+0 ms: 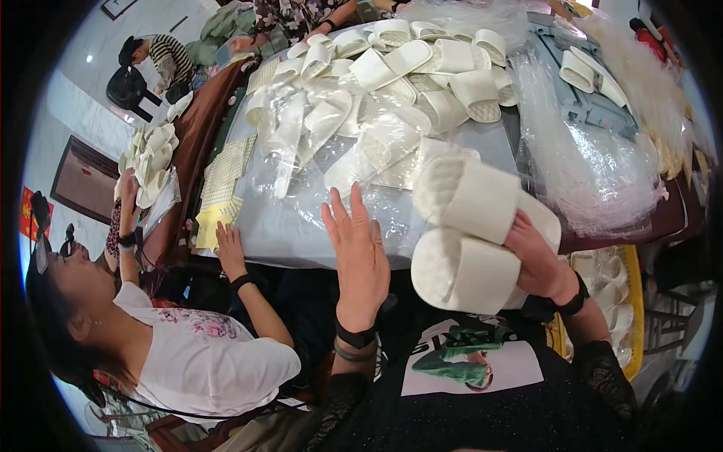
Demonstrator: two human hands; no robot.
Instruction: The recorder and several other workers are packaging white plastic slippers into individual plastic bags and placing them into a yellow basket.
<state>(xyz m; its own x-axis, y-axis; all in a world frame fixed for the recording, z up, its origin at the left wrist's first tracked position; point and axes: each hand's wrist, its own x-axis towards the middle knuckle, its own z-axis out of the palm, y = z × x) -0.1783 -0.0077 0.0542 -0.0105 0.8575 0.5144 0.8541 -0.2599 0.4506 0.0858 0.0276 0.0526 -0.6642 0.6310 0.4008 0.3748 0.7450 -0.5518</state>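
My right hand [541,260] grips a pair of white slide slippers [474,267], one above the other, with its fingers over their right side. The slippers are held in front of my body at the near table edge, their soles' bumpy footbeds partly showing. Raised with its fingers stretched up and apart, my left hand [355,252] holds nothing. Just beyond its fingertips lies a white slipper in a clear plastic bag [360,160]. A heap of white slippers [452,60] covers the far part of the table, some under clear film.
Clear plastic bags [584,181] lie stacked at the right. A yellow crate [635,316] with slippers stands below. To my left, a co-worker in a white shirt [203,354] rests a hand near yellow sticker sheets [218,207]. Another person [301,15] works across the table.
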